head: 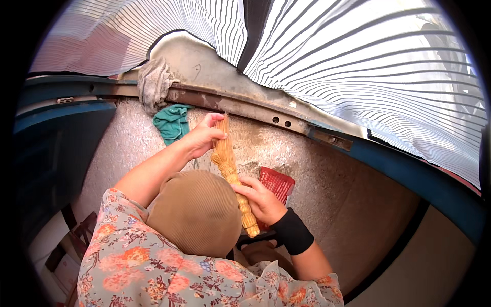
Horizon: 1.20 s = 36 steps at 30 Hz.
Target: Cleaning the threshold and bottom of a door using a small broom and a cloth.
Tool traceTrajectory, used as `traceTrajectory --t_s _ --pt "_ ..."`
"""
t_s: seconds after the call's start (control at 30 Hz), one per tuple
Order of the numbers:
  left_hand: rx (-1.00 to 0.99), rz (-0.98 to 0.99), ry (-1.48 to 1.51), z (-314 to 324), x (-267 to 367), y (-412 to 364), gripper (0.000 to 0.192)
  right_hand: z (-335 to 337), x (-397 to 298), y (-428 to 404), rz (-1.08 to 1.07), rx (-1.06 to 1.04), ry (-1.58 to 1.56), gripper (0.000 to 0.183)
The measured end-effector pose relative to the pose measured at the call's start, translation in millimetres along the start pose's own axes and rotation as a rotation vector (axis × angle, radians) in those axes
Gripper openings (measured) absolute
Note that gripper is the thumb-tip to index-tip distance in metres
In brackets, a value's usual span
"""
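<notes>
A short whisk broom of tied straw (229, 169) slants across the middle of the view, bristles towards the door and bound handle towards the body. My left hand (207, 136) pinches the bristles near their tips between thumb and fingers. Around the bound handle, lower down, lies my right hand (261, 199), with a black band on its wrist. Beneath and beside that hand is a red printed packet (277, 184) on the floor. A brown corduroy cap hides part of the left forearm and the space beside the handle.
A green cloth (172, 122) lies on the rough floor by the metal door sill (238, 105). A grey rag (153, 84) hangs over the sill. Beyond it hangs a striped curtain (326, 57). A dark door panel (57, 153) stands at the left.
</notes>
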<state>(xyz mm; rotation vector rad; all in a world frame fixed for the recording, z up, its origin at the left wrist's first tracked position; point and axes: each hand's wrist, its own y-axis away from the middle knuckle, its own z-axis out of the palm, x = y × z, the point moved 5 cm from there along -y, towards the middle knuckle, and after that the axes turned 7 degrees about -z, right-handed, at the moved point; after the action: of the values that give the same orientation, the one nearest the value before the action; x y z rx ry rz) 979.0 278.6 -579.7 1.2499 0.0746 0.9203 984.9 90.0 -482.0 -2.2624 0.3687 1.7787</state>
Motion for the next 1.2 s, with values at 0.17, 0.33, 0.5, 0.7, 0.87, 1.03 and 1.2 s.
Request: traceTrajectory --t_s 0.17,0.33,0.5,0.7,0.87,1.03,1.2 --pt "0.034 0.115 -0.083 25.9 -6.1 4.0 0.054 6.6 35.1 18.1 0.629 0.256 -0.666 0.07" --pt "-0.204 0.276 -0.249 70.5 1.8 7.0 0.054 8.9 51.7 14.6 0.38 0.308 -0.041 0.074" --pt "0.44 0.924 -1.255 -0.8 42.6 11.4 0.041 -33.0 53.2 39.5 0.449 0.238 0.261 0.066" --pt "0.964 0.746 -1.635 -69.0 33.0 20.5 0.053 -85.5 112.6 119.6 0.65 0.133 0.589 0.062" --pt "1.061 0.393 -1.434 -128.8 11.8 -1.2 0.066 -50.6 117.0 96.4 0.736 -0.205 0.481 0.059" --pt "0.975 0.405 -1.433 -143.2 27.3 2.3 0.036 -62.6 82.1 53.9 0.394 0.063 0.584 0.055" --pt "1.019 0.813 -1.171 -151.2 37.2 38.4 0.023 -76.8 130.2 50.7 0.55 -0.048 0.816 0.049"
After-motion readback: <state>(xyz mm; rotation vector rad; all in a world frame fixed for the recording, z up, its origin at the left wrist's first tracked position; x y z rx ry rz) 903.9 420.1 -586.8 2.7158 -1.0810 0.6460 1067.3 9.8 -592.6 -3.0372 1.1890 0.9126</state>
